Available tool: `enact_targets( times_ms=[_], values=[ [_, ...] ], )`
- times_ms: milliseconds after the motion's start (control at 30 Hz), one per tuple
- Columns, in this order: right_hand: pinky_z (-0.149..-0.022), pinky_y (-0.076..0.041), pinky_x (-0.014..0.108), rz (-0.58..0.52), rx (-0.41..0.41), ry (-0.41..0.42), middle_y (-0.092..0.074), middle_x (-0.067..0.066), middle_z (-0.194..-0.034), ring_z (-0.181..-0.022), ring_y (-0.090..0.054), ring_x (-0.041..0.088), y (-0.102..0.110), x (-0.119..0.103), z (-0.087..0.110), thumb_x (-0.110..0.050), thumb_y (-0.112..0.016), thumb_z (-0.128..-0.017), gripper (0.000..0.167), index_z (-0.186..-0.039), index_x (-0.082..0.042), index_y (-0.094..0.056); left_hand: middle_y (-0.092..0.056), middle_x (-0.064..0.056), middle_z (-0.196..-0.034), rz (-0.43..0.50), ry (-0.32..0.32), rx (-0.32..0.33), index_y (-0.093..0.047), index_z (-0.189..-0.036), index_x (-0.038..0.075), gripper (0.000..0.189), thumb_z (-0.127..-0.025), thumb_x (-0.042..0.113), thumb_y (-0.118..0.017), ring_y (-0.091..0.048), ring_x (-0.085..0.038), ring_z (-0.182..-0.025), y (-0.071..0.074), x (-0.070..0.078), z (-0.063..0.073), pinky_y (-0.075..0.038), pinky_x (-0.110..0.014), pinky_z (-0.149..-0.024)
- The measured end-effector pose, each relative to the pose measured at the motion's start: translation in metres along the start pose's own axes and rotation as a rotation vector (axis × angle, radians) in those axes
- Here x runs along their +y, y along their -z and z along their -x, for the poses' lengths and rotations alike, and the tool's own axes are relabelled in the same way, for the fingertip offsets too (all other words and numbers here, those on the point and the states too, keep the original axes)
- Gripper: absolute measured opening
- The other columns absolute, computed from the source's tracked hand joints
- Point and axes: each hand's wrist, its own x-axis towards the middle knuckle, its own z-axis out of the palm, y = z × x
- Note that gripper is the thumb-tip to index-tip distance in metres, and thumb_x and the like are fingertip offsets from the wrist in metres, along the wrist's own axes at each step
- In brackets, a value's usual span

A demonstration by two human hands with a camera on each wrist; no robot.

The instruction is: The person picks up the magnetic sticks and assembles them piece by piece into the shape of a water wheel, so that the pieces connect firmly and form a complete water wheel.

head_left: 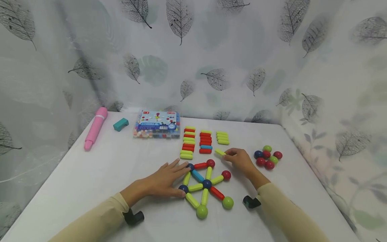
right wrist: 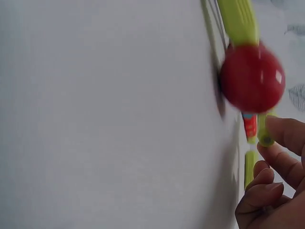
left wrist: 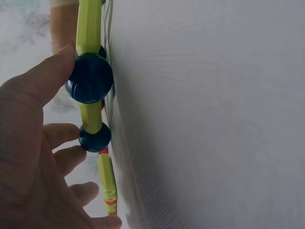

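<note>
A wheel-like frame of coloured rods and balls lies on the table, with a dark blue hub ball (head_left: 207,184) in its middle. My left hand (head_left: 166,179) rests at its left side, fingers spread. The left thumb touches one blue ball (left wrist: 89,78) and the fingertips reach a second blue ball (left wrist: 95,137). Between thumb and fingers, my right hand (head_left: 240,161) pinches a yellow-green rod (head_left: 220,152), whose round end shows in the right wrist view. A red ball (right wrist: 252,78) on the frame stands close to that hand. Green balls (head_left: 202,211) end two lower spokes.
Rows of red, yellow-green and blue rods (head_left: 205,142) lie behind the frame. Loose red, green and blue balls (head_left: 269,165) cluster at the right. At the back are a clear plastic box (head_left: 156,125), a teal block (head_left: 121,124) and a pink stick-shaped object (head_left: 95,128).
</note>
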Motion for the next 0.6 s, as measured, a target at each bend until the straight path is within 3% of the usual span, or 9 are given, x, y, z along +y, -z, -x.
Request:
enact_targets(
  times_ms=[300, 433, 600],
  values=[
    [-0.075, -0.05, 0.028, -0.054, -0.034, 0.002, -0.067, 0.005, -0.1, -0.096, -0.056, 0.022, -0.01, 0.004, 0.043, -0.033, -0.076, -0.089, 0.032, -0.111, -0.01, -0.071, -0.02, 0.005, -0.17, 0.015, -0.001, 0.001, -0.032, -0.161, 0.027, 0.089, -0.088, 0.065, -0.067, -0.007, -0.034, -0.158, 0.0, -0.002, 0.001, -0.015, -0.067, -0.121],
    [-0.073, -0.049, 0.028, -0.038, -0.027, 0.004, -0.067, 0.004, -0.089, -0.091, -0.055, 0.021, -0.012, 0.002, 0.05, -0.031, -0.075, -0.09, 0.028, -0.107, -0.009, -0.071, -0.02, 0.005, -0.17, 0.011, -0.005, 0.006, -0.032, -0.161, 0.027, 0.09, -0.088, 0.066, -0.066, -0.007, -0.034, -0.158, 0.0, -0.003, 0.0, -0.016, -0.067, -0.121],
    [-0.072, -0.049, 0.028, 0.0, -0.036, 0.001, -0.066, 0.004, -0.087, -0.088, -0.055, 0.02, -0.013, 0.0, 0.057, -0.027, -0.076, -0.088, 0.024, -0.103, -0.009, -0.071, -0.022, 0.004, -0.17, 0.024, -0.007, 0.012, -0.033, -0.161, 0.025, 0.09, -0.088, 0.065, -0.067, -0.007, -0.035, -0.158, 0.0, -0.001, 0.001, -0.015, -0.068, -0.121]
  ],
)
